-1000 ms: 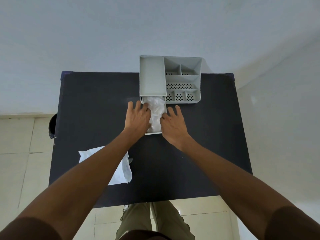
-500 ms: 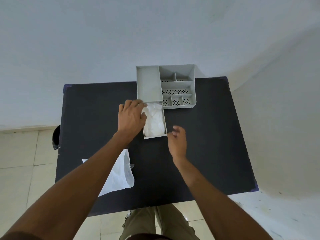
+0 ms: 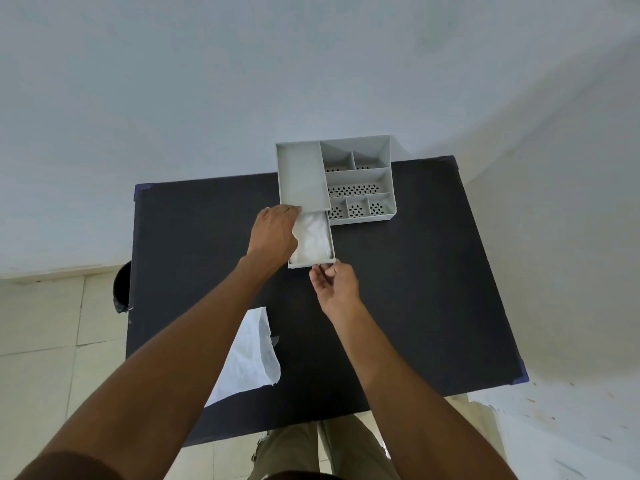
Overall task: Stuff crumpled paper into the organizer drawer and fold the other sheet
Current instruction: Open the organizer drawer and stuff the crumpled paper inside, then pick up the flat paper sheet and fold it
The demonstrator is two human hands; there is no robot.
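Observation:
A grey organizer (image 3: 301, 174) stands at the far edge of the black table (image 3: 415, 289). Its drawer (image 3: 313, 264) is pulled out toward me and holds crumpled white paper (image 3: 313, 237). My left hand (image 3: 275, 233) rests on the drawer's left side, fingers over the paper's edge near the organizer's front. My right hand (image 3: 334, 282) is at the drawer's front wall, fingers curled against it. A second white sheet (image 3: 251, 355) lies flat near the table's front left, partly hidden by my left forearm.
The organizer's right half has several perforated open compartments (image 3: 356, 195). A dark bin (image 3: 122, 289) stands on the tiled floor by the table's left edge. A pale wall runs behind and to the right of the table.
My right hand left the drawer's right side, drew back, and now meets the drawer's front wall. My left hand stays on the drawer's left side. The view shifted.

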